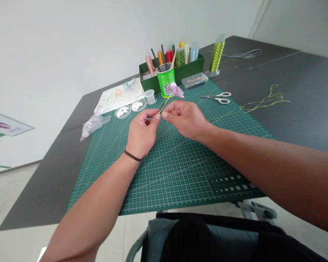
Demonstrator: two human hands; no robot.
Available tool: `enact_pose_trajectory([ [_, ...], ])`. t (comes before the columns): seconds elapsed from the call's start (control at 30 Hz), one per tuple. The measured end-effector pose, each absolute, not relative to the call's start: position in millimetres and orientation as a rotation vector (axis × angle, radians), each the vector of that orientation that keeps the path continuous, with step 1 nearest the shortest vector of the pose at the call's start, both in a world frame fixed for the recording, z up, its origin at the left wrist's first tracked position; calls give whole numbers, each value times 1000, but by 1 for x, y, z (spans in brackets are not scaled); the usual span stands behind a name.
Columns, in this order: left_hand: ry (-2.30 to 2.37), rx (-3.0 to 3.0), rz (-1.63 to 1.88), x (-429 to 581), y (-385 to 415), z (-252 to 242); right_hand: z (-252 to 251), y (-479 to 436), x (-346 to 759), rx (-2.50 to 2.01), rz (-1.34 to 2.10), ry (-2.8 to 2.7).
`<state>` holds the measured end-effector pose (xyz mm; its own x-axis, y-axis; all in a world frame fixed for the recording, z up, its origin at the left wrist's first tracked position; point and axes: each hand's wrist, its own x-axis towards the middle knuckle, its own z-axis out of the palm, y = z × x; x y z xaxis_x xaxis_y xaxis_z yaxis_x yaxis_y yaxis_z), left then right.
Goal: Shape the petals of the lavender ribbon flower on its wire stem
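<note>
A pale purple handmade flower on a thin yellow-green stem stands tilted above the cutting mat. My left hand is closed, its thumb and fingers pinching the lower stem, where a short dark section shows. Close beside it on the right, my right hand is also closed, thumb against the curled forefinger near the stem. Whatever lies between those right fingertips is too small to make out. Behind the flower is a green can holding dark sticks and other thin tools.
Scissors and loose yellow-green thread lie to the right. Farther back are a thread spool, a clear case and a dark green box of spools. Small dishes, a white board and a plastic bag occupy the left.
</note>
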<state>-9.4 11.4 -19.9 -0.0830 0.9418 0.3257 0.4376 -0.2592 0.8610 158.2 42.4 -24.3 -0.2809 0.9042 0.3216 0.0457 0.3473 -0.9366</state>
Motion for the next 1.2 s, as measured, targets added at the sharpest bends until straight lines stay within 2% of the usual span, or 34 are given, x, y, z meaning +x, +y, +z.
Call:
enact_pose_trajectory([
  [1.2,1462,1804,1273,-13,11,-21,-24,43,158,-896,1039,-1631],
])
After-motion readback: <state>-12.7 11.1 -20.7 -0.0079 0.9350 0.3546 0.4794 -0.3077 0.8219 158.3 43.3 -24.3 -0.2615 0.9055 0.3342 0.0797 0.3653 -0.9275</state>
